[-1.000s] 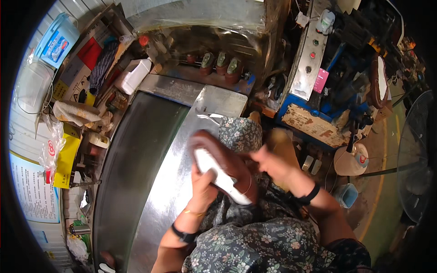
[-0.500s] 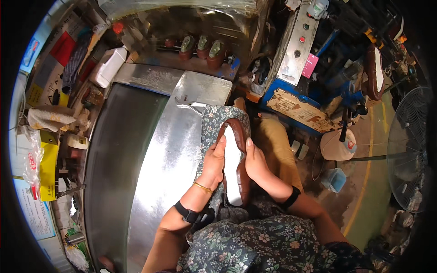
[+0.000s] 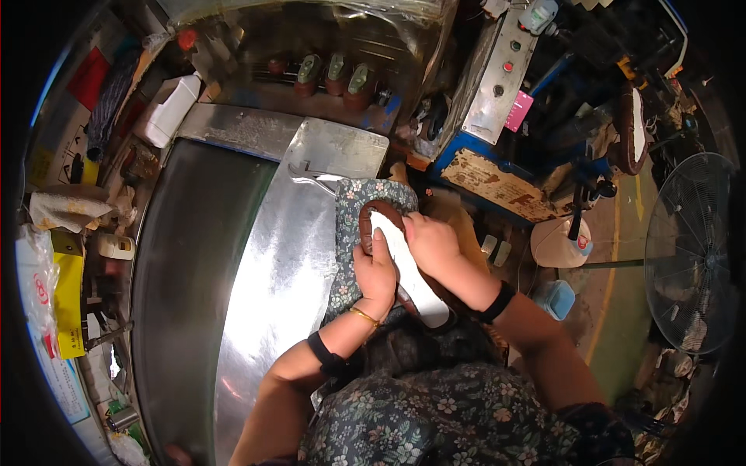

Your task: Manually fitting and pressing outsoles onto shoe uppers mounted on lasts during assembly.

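A brown shoe (image 3: 374, 215) with a white insole (image 3: 408, 270) lies sole-up on my lap over a flowered cloth (image 3: 348, 225). My left hand (image 3: 377, 273) grips the shoe's left side, thumb along the insole. My right hand (image 3: 430, 243) presses down on the insole's upper part. Both wrists wear dark bands, and the left also has a thin gold bangle. The shoe's heel end points toward my body.
A shiny steel work surface (image 3: 287, 264) and a dark belt (image 3: 194, 264) run to my left, with pliers (image 3: 315, 177) at the top. Three shoes (image 3: 330, 78) stand on a rack behind. A blue machine (image 3: 505, 116), a white bucket (image 3: 558, 242) and a fan (image 3: 688, 256) lie to the right.
The shoe went from held up and tilted to resting on my lap. My right hand slid from its right edge onto the insole's upper part; the heel swung to the right.
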A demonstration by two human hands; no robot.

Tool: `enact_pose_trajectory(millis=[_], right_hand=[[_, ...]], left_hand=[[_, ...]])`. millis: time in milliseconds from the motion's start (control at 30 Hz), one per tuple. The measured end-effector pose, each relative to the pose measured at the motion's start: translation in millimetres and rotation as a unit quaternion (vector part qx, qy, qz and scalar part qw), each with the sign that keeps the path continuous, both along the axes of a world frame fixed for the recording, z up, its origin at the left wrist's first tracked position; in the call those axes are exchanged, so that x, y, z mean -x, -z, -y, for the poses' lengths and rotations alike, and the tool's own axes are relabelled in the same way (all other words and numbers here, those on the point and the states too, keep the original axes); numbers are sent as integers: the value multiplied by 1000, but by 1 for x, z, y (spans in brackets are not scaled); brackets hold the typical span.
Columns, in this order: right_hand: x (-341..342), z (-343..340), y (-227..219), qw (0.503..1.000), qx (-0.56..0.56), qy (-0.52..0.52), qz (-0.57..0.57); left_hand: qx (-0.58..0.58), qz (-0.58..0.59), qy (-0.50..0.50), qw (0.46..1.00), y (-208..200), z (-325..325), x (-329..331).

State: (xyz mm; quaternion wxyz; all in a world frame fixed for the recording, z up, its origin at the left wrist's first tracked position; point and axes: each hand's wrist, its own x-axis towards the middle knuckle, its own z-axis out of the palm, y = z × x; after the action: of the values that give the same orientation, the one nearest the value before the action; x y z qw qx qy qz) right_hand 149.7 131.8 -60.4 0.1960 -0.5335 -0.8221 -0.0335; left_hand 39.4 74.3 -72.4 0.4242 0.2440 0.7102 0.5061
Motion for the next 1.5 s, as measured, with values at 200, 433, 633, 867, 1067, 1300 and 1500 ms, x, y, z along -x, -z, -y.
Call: enact_pose_trajectory(millis=[200, 433, 633, 867, 1067, 1300, 1500], right_hand=[[2, 4, -3, 995, 100, 20, -22], [-9, -12, 4, 892, 351, 68, -277], [11, 12, -56, 938, 336, 60, -54], [-104, -66, 5, 905, 118, -208, -353], [-323, -134, -215, 933, -247, 179, 192], [-335, -152, -230, 895, -100, 431, -64], [-327, -80, -189, 911, -300, 255, -120]], left_hand=[[-36, -61, 30, 997, 2, 12, 0], [-8, -105, 51, 993, 5, 2, -1], [8, -123, 55, 991, 0, 15, 7], [-85, 268, 83, 956, -44, -10, 71], [30, -122, 195, 973, -94, -27, 183], [-111, -649, 229, 717, -13, 36, 217], [-214, -288, 357, 863, -99, -25, 80]])
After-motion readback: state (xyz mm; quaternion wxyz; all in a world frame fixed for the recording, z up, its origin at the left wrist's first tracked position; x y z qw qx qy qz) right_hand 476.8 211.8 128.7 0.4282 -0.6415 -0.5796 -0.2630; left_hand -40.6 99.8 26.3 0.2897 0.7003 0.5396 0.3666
